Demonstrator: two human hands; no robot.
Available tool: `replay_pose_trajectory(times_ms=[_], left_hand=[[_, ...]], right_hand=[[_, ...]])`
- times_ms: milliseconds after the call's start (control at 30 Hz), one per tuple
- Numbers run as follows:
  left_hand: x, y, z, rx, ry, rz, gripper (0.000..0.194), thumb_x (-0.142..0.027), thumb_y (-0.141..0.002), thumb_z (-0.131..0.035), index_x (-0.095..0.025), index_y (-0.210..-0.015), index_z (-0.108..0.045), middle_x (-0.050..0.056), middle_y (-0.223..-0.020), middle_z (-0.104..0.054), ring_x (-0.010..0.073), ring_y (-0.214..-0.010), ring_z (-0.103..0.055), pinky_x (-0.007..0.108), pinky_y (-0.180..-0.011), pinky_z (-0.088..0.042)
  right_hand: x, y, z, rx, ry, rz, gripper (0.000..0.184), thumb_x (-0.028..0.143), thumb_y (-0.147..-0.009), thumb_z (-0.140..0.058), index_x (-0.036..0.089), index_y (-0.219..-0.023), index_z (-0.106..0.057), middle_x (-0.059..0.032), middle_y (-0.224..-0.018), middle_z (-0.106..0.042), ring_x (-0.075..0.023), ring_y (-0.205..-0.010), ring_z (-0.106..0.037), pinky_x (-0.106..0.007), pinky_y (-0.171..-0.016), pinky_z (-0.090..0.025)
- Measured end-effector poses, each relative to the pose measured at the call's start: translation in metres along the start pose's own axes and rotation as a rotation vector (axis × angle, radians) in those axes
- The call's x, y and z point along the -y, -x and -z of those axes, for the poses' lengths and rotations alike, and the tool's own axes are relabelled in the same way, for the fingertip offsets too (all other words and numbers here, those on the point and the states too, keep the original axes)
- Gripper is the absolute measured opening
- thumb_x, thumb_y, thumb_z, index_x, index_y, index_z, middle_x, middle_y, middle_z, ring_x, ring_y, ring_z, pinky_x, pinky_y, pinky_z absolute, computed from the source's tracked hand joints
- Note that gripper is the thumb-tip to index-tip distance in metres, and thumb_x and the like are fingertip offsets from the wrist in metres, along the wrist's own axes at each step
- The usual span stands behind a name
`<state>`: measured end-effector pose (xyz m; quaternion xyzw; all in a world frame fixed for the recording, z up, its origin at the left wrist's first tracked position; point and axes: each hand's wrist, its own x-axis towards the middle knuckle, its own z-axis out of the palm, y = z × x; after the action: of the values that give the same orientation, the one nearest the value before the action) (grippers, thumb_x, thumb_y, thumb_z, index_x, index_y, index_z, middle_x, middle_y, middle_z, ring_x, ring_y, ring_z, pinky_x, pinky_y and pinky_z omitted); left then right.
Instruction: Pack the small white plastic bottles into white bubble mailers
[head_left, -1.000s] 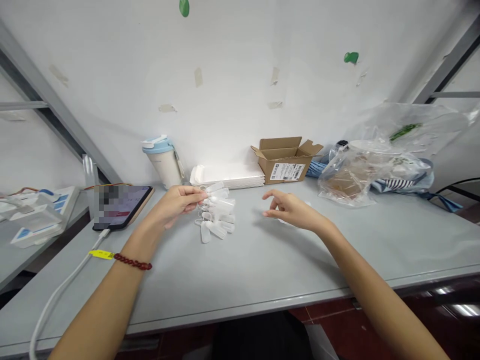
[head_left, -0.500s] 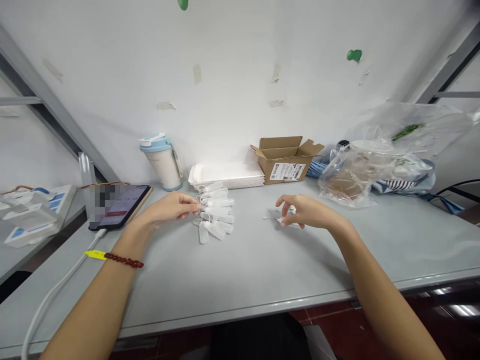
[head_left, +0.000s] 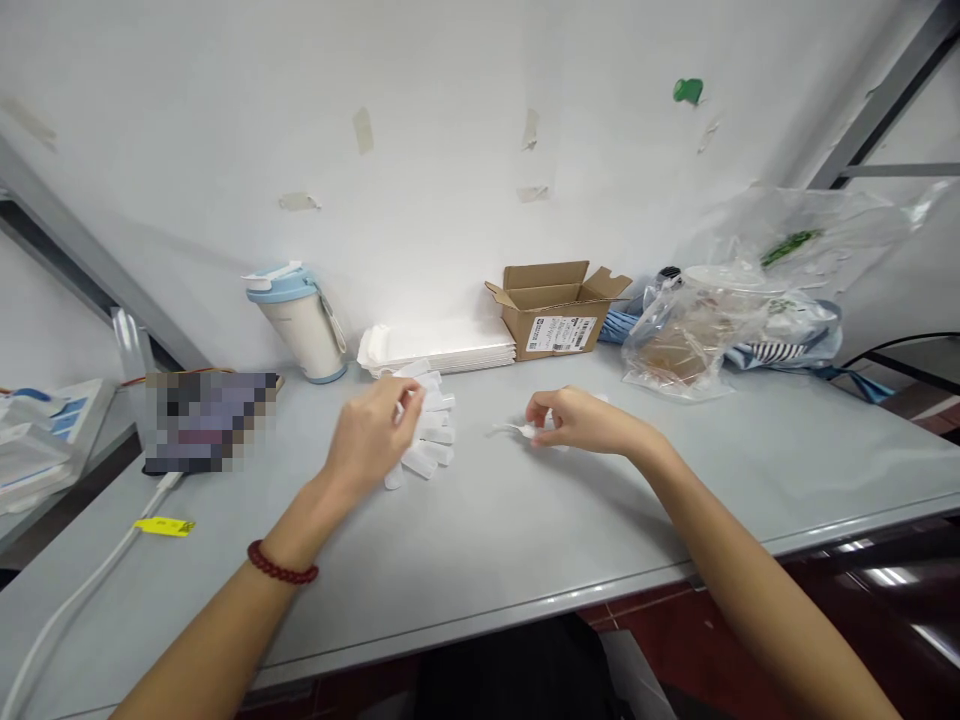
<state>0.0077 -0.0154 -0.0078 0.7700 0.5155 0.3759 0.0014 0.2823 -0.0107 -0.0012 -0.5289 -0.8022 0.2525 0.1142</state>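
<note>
My left hand hovers over the left side of a fanned row of white plastic tags, covering their looped ends. Its fingers are loosely curled with a gap by the thumb, and nothing shows in them. To the right, my right hand pinches a small white tag between thumb and fingers, just above the table. A thin pale loop sticks out from it to the left. More white pieces lie partly hidden behind and under this hand.
Along the wall stand a blue-lidded cup, a stack of white trays and an open cardboard box. Plastic bags and blue cloth lie at right. At left is a phone on a white cable.
My left hand has come away from the tags' looped ends and moved right, above them. My right hand has closed on a white tag and turned its loop leftward. The view has shifted slightly.
</note>
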Motion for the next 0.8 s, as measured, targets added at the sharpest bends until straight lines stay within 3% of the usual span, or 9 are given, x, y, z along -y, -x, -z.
replay_pose_trajectory(times_ms=[100, 200, 433, 600, 800], left_hand=[[-0.021, 0.016, -0.015, 0.152, 0.164, -0.159, 0.031, -0.032, -0.088, -0.043, -0.019, -0.11, -0.06, 0.005, -0.082, -0.063, 0.0136, -0.063, -0.052, 0.025, -0.066, -0.043], [-0.033, 0.026, -0.025, 0.275, 0.298, -0.173, 0.039, -0.032, -0.09, -0.043, -0.018, -0.125, -0.051, 0.006, -0.089, -0.063, 0.0125, -0.062, -0.053, 0.026, -0.064, -0.045], [-0.034, 0.022, -0.022, 0.261, 0.381, 0.096, 0.038, -0.04, -0.087, -0.047, -0.016, -0.115, -0.058, 0.004, -0.077, -0.063, 0.0142, -0.061, -0.056, 0.027, -0.059, -0.047], [-0.036, 0.017, -0.015, 0.299, 0.625, 0.342, 0.042, -0.043, -0.083, -0.053, -0.016, -0.114, -0.056, 0.003, -0.077, -0.062, 0.0123, -0.053, -0.056, 0.026, -0.05, -0.047], [-0.038, 0.013, -0.011, 0.337, 0.785, 0.392, 0.033, -0.038, -0.082, -0.055, -0.014, -0.104, -0.06, 0.0, -0.066, -0.059, 0.0107, -0.051, -0.054, 0.025, -0.05, -0.046]], right_hand=[[0.012, -0.002, -0.006, -0.004, -0.118, 0.086, 0.014, 0.028, -0.075, -0.061, 0.019, -0.085, -0.061, 0.0014, -0.068, -0.058, -0.0097, -0.056, -0.048, -0.023, -0.053, -0.034], [0.02, -0.005, -0.014, 0.004, -0.255, 0.163, 0.013, 0.027, -0.075, -0.062, 0.018, -0.084, -0.061, 0.0037, -0.063, -0.055, -0.0076, -0.052, -0.044, -0.022, -0.052, -0.033], [0.026, -0.004, -0.022, 0.012, -0.507, 0.225, 0.021, 0.036, -0.077, -0.062, 0.018, -0.088, -0.063, 0.0038, -0.06, -0.054, -0.0076, -0.051, -0.044, -0.022, -0.05, -0.033], [0.028, -0.003, -0.019, -0.005, -0.608, 0.174, 0.02, 0.036, -0.077, -0.062, 0.017, -0.084, -0.063, 0.0027, -0.061, -0.052, -0.0088, -0.054, -0.044, -0.024, -0.052, -0.034], [0.027, -0.004, -0.021, -0.005, -0.625, 0.172, 0.018, 0.033, -0.078, -0.061, 0.017, -0.083, -0.062, 0.0003, -0.069, -0.056, -0.0095, -0.059, -0.044, -0.024, -0.055, -0.035]])
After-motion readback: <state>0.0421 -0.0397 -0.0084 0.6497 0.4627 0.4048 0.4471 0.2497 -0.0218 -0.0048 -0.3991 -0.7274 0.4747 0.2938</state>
